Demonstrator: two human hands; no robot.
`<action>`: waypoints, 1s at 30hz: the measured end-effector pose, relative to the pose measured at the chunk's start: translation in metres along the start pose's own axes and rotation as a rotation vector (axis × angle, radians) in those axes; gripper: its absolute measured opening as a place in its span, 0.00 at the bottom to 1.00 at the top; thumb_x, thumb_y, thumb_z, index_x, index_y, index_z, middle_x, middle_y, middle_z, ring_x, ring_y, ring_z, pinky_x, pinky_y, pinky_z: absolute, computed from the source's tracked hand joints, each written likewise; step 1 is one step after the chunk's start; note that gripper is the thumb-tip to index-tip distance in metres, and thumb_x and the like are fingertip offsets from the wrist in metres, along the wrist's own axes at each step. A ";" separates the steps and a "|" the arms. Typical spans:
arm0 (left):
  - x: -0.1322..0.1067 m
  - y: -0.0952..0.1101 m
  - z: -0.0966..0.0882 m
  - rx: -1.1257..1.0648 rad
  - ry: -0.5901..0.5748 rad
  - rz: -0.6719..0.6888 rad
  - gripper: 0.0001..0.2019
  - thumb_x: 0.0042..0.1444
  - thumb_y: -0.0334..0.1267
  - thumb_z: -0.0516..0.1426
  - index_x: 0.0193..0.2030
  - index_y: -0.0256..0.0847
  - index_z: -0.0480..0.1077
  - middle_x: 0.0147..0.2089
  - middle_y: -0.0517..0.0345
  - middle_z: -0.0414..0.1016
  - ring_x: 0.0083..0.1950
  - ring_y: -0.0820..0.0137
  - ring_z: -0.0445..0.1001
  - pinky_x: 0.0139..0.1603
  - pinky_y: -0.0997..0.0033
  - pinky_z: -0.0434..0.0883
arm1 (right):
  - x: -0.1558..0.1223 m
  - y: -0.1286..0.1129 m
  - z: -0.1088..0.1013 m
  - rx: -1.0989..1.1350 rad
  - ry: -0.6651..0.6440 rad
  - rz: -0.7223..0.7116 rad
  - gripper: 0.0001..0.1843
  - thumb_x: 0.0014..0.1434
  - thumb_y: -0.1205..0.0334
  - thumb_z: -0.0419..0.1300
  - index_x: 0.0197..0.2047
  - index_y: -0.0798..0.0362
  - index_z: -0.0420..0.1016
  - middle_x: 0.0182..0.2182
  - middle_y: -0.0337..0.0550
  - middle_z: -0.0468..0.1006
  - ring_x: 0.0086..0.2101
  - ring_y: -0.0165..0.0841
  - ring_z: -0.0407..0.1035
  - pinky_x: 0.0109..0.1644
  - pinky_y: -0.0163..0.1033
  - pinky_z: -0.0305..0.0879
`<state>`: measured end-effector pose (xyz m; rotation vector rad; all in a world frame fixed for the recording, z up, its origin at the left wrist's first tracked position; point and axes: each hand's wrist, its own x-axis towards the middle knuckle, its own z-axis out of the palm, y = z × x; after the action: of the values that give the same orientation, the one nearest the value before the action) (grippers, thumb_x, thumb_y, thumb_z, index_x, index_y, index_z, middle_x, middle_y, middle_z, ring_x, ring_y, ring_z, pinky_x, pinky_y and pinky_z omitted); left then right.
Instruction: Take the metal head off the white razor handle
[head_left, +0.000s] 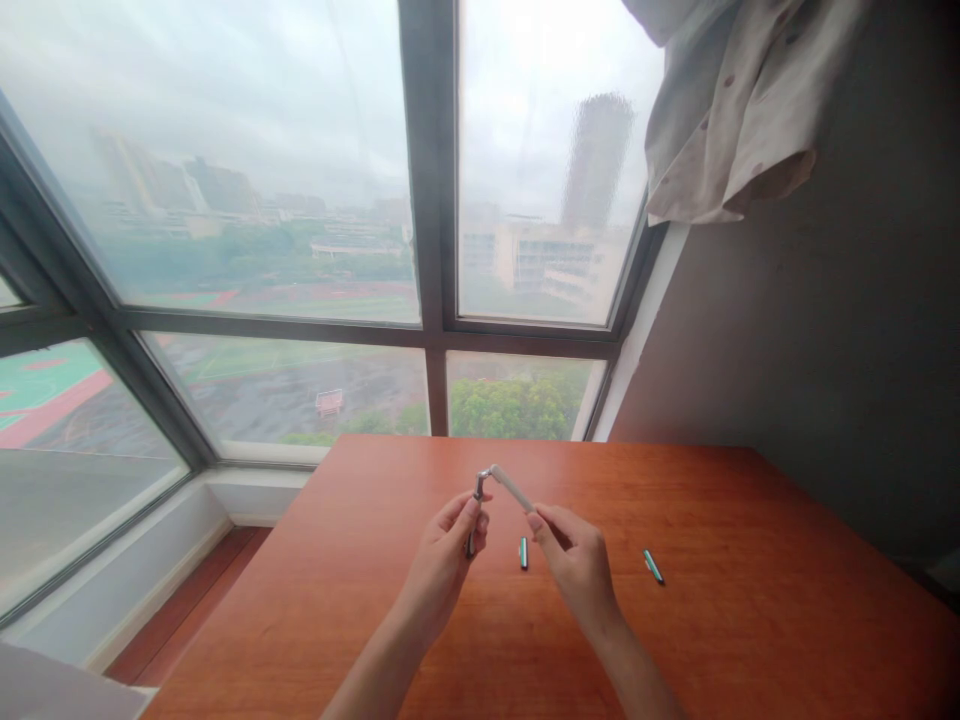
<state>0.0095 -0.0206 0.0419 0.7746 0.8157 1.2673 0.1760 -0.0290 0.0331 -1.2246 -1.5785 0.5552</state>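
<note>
Silver and black, the slim handle (471, 540) is held above the table (322, 620), pinched between thumb and fingers of the left hand (446, 545). Its long axis runs near to far, leaning slightly right at the silver far end; how steeply it is tilted is hard to tell. From the right hand (581, 565), which grips its near end, a pale stick (514, 488) slants far and left, its tip at the handle's silver end; contact there cannot be told. On the reddish-brown table, one green-striped cartridge (523, 553) lies between the hands, lengthwise near to far; another cartridge (653, 566) lies farther right, its far end angled left.
</note>
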 end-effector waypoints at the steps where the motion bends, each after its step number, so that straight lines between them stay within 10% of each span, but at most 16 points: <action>1: 0.000 0.000 0.000 0.005 0.002 0.002 0.20 0.47 0.49 0.63 0.42 0.37 0.74 0.25 0.63 0.62 0.25 0.78 0.57 0.27 0.76 0.56 | 0.000 0.000 0.000 0.003 -0.003 -0.008 0.18 0.61 0.52 0.54 0.36 0.56 0.80 0.25 0.43 0.76 0.27 0.32 0.69 0.30 0.32 0.64; 30: 0.000 -0.001 -0.003 0.025 -0.025 0.021 0.18 0.51 0.47 0.61 0.45 0.38 0.73 0.26 0.62 0.62 0.26 0.77 0.57 0.28 0.76 0.56 | 0.000 0.002 0.000 0.023 -0.017 0.033 0.18 0.61 0.53 0.54 0.37 0.57 0.80 0.26 0.43 0.77 0.28 0.32 0.70 0.30 0.32 0.62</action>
<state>0.0076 -0.0207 0.0394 0.8191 0.8067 1.2657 0.1767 -0.0285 0.0310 -1.2333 -1.5644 0.6051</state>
